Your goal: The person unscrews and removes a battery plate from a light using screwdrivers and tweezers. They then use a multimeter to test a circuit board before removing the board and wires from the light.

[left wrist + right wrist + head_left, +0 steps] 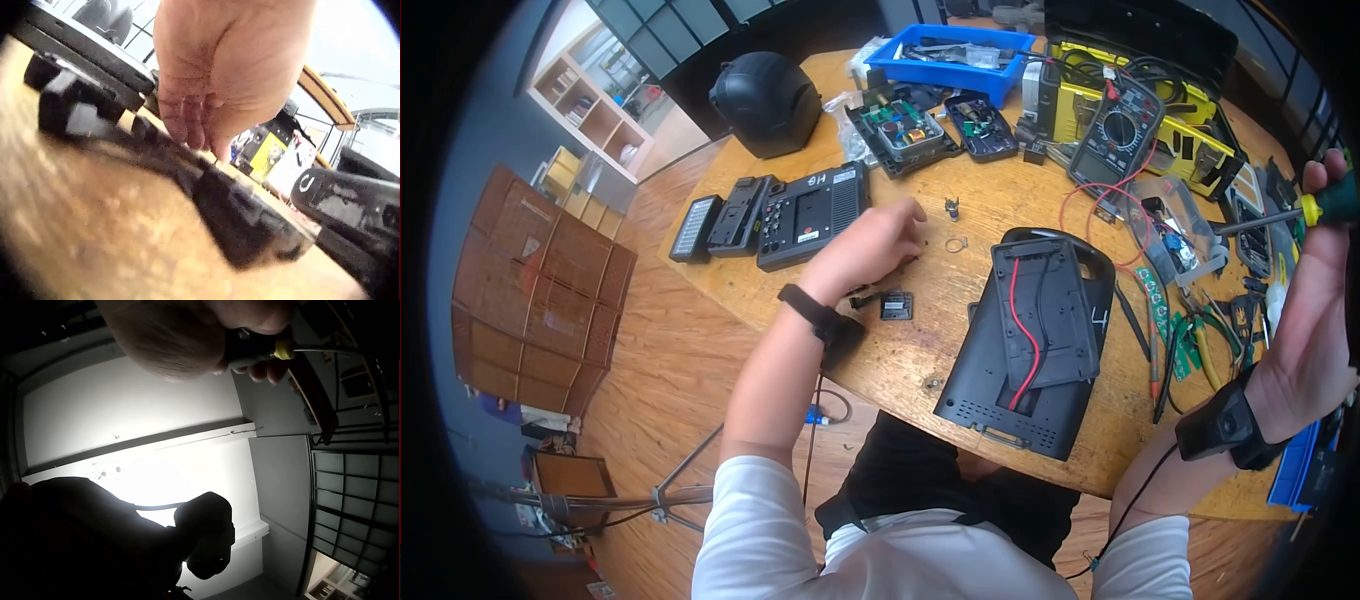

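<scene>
My left hand (868, 246) reaches low over the table, its fingers bent downward; I cannot tell whether they pinch anything. Just below it lies a small square black part (895, 306), with more dark small pieces beside it. A metal ring (956, 244) and a small component (952, 209) sit beyond the fingertips. Raised at the far right, my right hand (1308, 315) grips a screwdriver (1335, 203) with a dark green handle and yellow collar, its shaft pointing left. Between the hands, a black panel (1060, 330) with a red wire rests on a larger black casing (972, 392).
Black device units (815, 215) stand at the left of the wooden table (880, 355). Opened circuit-board housings (905, 135) and a blue bin (1000, 85) are behind. A multimeter (1118, 130) leans by a yellow toolbox (1200, 150). Pliers (1205, 350) and other tools crowd the right.
</scene>
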Available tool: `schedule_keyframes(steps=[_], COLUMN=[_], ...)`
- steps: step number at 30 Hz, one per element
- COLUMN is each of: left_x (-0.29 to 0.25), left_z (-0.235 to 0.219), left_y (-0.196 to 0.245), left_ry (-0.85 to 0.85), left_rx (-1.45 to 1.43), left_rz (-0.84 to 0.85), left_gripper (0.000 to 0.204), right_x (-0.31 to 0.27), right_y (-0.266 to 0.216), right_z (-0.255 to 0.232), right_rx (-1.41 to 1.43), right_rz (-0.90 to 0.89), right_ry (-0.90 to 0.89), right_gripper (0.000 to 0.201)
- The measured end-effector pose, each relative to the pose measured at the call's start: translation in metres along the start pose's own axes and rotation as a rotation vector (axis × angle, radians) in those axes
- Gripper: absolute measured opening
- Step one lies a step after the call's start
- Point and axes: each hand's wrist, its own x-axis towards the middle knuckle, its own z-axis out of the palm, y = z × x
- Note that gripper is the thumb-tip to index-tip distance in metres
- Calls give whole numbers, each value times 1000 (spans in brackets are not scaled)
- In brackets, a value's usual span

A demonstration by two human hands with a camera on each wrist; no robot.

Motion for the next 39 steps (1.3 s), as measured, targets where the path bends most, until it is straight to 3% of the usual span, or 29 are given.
schedule_keyframes(steps=[4,5,7,9,11,13,15,17,19,24,39], left_x=[-3,3,13,26,35,42,52,50,43,43,47], left_z=[-24,-23,-18,-6,1,10,31,38,42,55,61], left_y=[9,12,30,45,59,62,48,46,44,44,41], left_ry=[183,238,193,14,-108,-233,-255,-277,-280,-266,-303], left_rx=[-207,-317,-447,-514,-444,-615,-760,-908,-1037,-1088,-1070], left_rz=[-53,12,154,232,283,235,314,384,289,359,365], left_gripper=[17,15,16,17,18,17,19,21,27,25,35], right_x=[-1,0,0,-13,-21,-33,-45,-49,-53,-55,-56], right_y=[2,3,17,52,68,89,109,114,116,124,126], right_z=[-2,-1,-1,0,46,64,70,81,86,79,72], right_rx=[-23,-24,-36,423,335,374,392,324,88,-4,21], right_rz=[22,42,58,198,335,443,502,496,471,454,461], right_ry=[-24,-39,-61,-61,102,89,9,-39,-113,-178,-156], right_gripper=[23,26,28,40,43,42,37,35,29,34,35])
